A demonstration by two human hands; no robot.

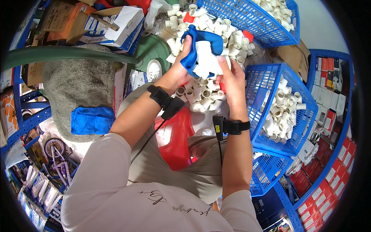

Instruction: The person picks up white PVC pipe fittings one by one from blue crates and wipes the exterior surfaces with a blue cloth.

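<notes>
Between my hands, above a heap of white plastic pipe fittings (200,97), is a large white branched pipe fitting (206,59). My left hand (181,65) grips a blue cloth (189,59) against the fitting's left side. Part of the cloth passes behind the fitting and shows at its upper right. My right hand (232,74) holds the fitting's right-hand end, thumb on top and fingers curled around it. The fingers of my left hand are largely hidden under the cloth and fitting.
Blue plastic crates (285,108) with white fittings stand at right and at the top. A folded blue cloth (92,120) lies on a grey towel (78,87) at left. A green bar (72,55) crosses there. Boxed shelves (327,174) line the right; a red plastic bag (176,145) sits between my legs.
</notes>
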